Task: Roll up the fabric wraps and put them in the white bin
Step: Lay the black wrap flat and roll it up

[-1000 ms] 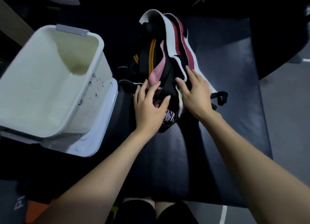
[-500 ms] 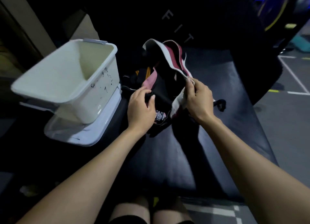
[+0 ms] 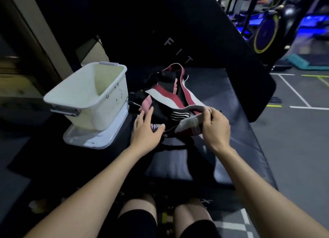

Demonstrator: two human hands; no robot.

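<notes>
The fabric wraps (image 3: 169, 98) are lying in a tangled pile on the dark padded bench (image 3: 231, 130), just right of the white bin (image 3: 99, 102). The maroon-and-white wrap (image 3: 179, 97) is running lengthwise from the pile's far end toward the person, away from the bin. The right hand (image 3: 216, 126) is pinching this wrap's near end, fingers curled round it, lifting it off the bench. The left hand (image 3: 144, 130), between bin and right hand, is resting loosely spread on a black wrap (image 3: 160, 113), gripping nothing. The bin is standing upright on its white lid (image 3: 99, 139).
</notes>
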